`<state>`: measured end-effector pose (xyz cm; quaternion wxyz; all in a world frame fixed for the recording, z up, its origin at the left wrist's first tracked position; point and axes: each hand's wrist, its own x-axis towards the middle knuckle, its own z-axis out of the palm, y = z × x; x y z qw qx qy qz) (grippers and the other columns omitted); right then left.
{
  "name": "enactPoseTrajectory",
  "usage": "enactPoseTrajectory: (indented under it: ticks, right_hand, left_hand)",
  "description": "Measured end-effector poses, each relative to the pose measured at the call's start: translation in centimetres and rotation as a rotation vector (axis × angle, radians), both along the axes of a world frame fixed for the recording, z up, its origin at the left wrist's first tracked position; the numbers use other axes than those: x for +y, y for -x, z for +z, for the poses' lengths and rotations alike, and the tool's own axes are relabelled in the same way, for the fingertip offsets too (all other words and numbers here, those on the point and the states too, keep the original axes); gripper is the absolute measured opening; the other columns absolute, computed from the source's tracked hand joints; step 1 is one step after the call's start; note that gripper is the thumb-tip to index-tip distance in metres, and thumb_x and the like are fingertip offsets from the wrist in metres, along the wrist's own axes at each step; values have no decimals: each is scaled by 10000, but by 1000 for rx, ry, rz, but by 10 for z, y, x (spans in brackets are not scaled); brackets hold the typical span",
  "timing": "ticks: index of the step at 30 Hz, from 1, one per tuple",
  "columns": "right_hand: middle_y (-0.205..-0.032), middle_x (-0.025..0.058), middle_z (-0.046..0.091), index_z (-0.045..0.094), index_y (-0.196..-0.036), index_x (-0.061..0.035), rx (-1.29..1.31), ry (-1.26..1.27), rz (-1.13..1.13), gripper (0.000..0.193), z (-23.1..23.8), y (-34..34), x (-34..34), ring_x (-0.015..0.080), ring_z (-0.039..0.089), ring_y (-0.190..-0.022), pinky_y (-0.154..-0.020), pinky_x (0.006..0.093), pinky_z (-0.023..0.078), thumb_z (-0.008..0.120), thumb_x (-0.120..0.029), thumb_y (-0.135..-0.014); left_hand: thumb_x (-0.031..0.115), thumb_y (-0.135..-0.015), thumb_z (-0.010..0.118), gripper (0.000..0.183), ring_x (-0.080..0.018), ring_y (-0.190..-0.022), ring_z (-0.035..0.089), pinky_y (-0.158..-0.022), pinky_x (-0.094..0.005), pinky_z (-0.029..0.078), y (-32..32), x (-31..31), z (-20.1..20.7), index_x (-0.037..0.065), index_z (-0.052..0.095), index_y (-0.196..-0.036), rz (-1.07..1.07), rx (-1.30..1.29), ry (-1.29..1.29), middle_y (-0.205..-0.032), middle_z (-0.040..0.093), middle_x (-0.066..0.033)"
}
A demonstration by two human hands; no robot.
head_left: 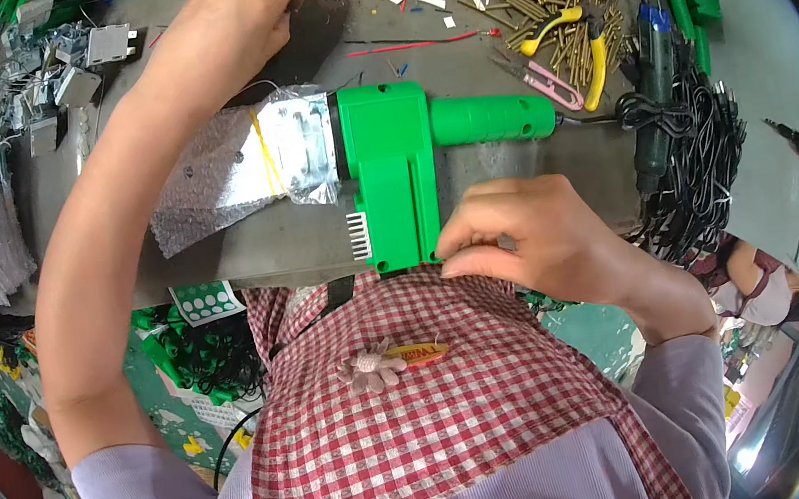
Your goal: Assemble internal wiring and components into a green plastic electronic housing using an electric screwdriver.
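We've got a green tool (392, 114) lying mid-frame, probably stiff and middling-heavy, a bit slick. The bubble wrap (203, 174) on its left end looks soft and crinkly, so we'd grip the blocky housing (396, 184) instead. Our right hand (538, 231), right of centre, is curled by its bottom corner; the left (238, 18)'s bent up top. Can't tell if either's holding anything.
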<state>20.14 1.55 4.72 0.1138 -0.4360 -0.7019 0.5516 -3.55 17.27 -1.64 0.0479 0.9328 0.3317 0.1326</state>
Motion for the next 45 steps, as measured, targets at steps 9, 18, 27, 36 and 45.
enactPoseTrajectory:
  ticks: [9,18,27,36,45]
  right_hand:
    - [-855,49,623,585,-908,-43,-133,-147,-45,201,-2,-1,-3,162,612,-739,-645,309,473,725,-106,-778]
    - [-1179,206,547,280,-1379,-10,521,416,-571,488,6,-19,24,306,583,-1118,-942,376,474,441,24,-919]
    - [-1215,191,535,278,-1373,-8,373,73,-449,497,4,-35,40,259,577,-1143,-932,335,463,450,53,-911]
    - [-1094,168,631,558,-1173,-4,-467,-651,-423,366,-3,-148,205,269,616,-1012,-884,347,476,620,-99,-825]
    - [-1074,182,653,657,-1070,-71,-725,-901,-723,318,6,-206,418,328,613,-1038,-902,393,480,642,-259,-814]
  left_hand:
    - [14,-621,710,263,-215,-684,604,-564,-313,508,-2,-138,47,27,640,-873,-253,-447,364,-800,591,-62]
    - [107,-662,607,293,-213,-854,592,-705,-290,541,5,-156,35,4,633,-936,-361,-266,169,-924,589,-80]
    - [228,-803,640,341,-160,-1007,557,-841,-304,479,19,-133,8,158,644,-1136,-443,-238,-21,-1188,606,-8]
    - [343,-776,696,510,-350,-963,551,-826,-426,466,-58,-84,35,-7,578,-1127,-10,-181,373,-1044,575,-175]
    - [325,-771,695,330,-297,-786,579,-661,-375,507,-60,-82,28,28,603,-884,-58,-246,393,-867,590,-122]
